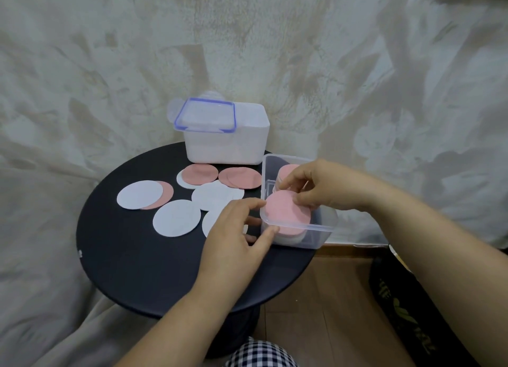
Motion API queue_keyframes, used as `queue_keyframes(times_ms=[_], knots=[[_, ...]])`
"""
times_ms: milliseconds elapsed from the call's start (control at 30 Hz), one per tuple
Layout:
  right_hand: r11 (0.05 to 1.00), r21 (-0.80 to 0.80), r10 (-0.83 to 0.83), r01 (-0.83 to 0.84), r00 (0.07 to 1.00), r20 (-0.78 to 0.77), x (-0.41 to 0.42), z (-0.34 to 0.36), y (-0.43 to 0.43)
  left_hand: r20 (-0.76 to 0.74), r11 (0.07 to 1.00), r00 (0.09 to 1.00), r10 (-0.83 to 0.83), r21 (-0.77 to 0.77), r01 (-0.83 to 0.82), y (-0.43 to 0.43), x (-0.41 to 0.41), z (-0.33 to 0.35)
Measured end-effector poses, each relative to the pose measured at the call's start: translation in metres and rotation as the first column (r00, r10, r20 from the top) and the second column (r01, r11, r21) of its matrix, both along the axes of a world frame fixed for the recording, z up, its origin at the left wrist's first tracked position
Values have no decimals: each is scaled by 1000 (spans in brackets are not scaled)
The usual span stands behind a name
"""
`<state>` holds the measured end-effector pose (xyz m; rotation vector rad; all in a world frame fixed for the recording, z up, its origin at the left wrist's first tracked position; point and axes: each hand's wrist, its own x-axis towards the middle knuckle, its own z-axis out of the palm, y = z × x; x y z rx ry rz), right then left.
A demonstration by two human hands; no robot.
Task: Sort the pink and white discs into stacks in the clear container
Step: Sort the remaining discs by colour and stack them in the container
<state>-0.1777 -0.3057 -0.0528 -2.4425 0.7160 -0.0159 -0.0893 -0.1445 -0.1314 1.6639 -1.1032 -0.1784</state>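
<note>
Pink disc (286, 212) tops the near stack inside the clear container (319, 237), at the right edge of the black table (137, 270). The right hand (321, 185) pinches its far edge with curled fingertips. The left hand (236, 234), fingers loose, touches the container's near left corner. White discs (176, 221) and pink discs (239, 177) lie loose on the table.
</note>
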Motion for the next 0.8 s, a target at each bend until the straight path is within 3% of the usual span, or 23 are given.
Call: queue_keyframes(times_ms=[500, 800], knots=[[974, -222, 20, -36, 997, -75, -1, -8, -1, -13, 1000, 1000, -5, -16, 5, 2, 0, 0], [965, -259, 11, -35, 995, -94, -1, -5, 10, -12, 1000, 1000, -2, -16, 1, 0, 1, -2]])
